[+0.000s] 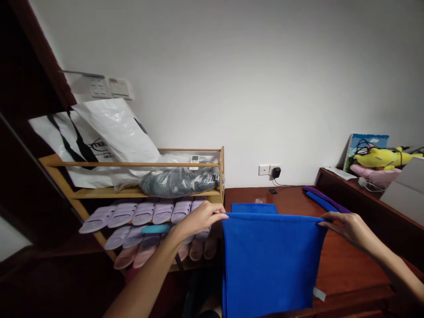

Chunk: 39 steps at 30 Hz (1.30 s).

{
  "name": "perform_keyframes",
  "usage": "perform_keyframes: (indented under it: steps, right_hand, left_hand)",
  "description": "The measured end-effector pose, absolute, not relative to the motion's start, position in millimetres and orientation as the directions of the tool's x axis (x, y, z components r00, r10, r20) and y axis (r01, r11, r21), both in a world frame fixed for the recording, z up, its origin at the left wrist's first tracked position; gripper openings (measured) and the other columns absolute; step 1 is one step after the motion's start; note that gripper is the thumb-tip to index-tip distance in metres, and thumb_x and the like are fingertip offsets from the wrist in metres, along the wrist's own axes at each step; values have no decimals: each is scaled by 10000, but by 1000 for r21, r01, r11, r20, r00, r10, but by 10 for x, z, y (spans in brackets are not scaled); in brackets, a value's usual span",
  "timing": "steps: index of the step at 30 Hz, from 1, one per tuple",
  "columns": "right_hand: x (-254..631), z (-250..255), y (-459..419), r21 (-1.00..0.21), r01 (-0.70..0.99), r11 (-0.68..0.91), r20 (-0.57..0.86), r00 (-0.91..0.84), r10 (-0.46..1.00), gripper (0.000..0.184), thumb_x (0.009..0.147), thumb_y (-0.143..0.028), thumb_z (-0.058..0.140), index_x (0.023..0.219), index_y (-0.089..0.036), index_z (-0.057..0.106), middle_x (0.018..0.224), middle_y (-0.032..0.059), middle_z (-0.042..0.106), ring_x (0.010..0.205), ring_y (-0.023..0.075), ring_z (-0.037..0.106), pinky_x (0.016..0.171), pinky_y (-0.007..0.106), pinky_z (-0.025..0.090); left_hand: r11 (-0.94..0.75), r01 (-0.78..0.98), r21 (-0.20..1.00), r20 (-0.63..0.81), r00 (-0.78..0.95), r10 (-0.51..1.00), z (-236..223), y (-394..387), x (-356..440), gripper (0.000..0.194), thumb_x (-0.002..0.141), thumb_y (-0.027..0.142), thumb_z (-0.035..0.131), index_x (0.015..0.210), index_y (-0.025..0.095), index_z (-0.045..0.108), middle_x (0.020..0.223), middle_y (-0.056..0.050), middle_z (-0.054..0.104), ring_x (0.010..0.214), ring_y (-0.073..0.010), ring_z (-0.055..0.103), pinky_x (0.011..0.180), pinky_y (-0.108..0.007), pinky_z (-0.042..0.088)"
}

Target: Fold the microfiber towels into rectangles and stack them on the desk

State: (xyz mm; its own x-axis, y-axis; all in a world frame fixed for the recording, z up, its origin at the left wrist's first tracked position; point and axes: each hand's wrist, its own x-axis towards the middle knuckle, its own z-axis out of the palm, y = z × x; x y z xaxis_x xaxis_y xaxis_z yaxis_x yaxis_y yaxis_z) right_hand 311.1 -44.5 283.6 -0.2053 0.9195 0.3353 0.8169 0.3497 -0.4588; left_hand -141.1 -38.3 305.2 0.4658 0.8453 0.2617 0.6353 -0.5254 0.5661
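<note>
A blue cloth (270,265), folded over at its top edge, hangs between my hands above the front of a reddish-brown wooden table (351,260). My left hand (210,213) pinches its upper left corner. At the upper right corner, my right hand (342,225) grips it between thumb and fingers. A small white tag (319,294) sticks out near the cloth's lower right side. Behind the hanging cloth, a second blue cloth (254,208) lies flat on the table, partly hidden. Blue and purple folded fabric (326,199) lies along the table's right side.
On the left stands a wooden shoe rack (139,164) holding several lilac and pink slippers (121,214), white bags (114,128) and a plastic-wrapped dark bundle (179,181). A black plug (276,172) sits in the wall socket. A yellow plush toy (377,157) rests on the raised right ledge.
</note>
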Motion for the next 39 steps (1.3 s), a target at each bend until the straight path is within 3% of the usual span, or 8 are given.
perform_keyframes:
  steps: [9,16,21,25,28,32,35,39]
  right_hand:
    - [3046,2791,87,-434,822,369,290,-260,921,421,760,-630,515,797,-247,685,759,23,696,697,209,602,659,315,461]
    - [3052,2506,420,-535,771,345,362,-161,918,490,734,-671,523,799,-207,668,740,41,678,668,192,595,633,299,458]
    - [3034,2457,551,-467,773,430,504,-166,847,493,738,-679,511,789,-214,665,920,80,627,703,181,575,655,314,471]
    - [3032,2548,639,-444,807,391,544,-104,833,504,724,-690,515,788,-223,694,778,60,599,650,177,545,615,318,457]
    - [3021,2549,709,-590,742,320,438,-39,898,466,703,-653,572,801,-214,698,633,23,606,569,155,533,540,285,429]
    - [2946,2355,859,-889,432,149,187,47,981,469,649,-600,655,830,-168,670,482,-10,581,395,125,483,411,265,365]
    - [2846,2096,1018,-970,230,79,104,98,990,448,603,-548,714,797,-151,641,632,71,689,488,176,603,447,276,413]
    - [2698,1706,1223,-980,186,74,102,146,984,454,607,-534,695,833,-148,617,819,134,724,707,244,681,563,311,491]
  left_hand:
    - [-502,620,602,212,482,850,2969,168,-1335,336,770,493,610,635,186,625,432,66,498,457,-105,473,531,-206,336]
    - [-482,612,627,247,431,868,2747,441,-1329,344,801,493,567,663,179,596,457,66,512,464,-98,462,525,-204,332]
    - [-478,613,629,300,377,877,2684,501,-1325,324,839,481,520,727,185,587,498,76,491,494,-95,442,535,-206,319]
    - [-464,585,665,334,322,886,2739,538,-1305,327,853,491,490,753,193,580,525,77,471,527,-100,441,544,-210,321]
    - [-399,534,746,305,259,916,2747,594,-1275,317,814,494,544,716,194,581,519,76,479,536,-105,456,551,-214,335]
    - [-286,495,820,235,163,958,2610,711,-1170,300,763,470,611,683,183,575,488,69,521,485,-107,501,526,-219,359]
    - [-143,443,885,123,75,990,2398,821,-1036,295,812,454,556,733,170,556,471,43,564,391,-116,527,434,-211,353]
    - [42,337,940,-29,-42,999,2074,988,-888,254,870,398,520,830,147,524,769,-83,698,528,-145,651,412,-191,399]
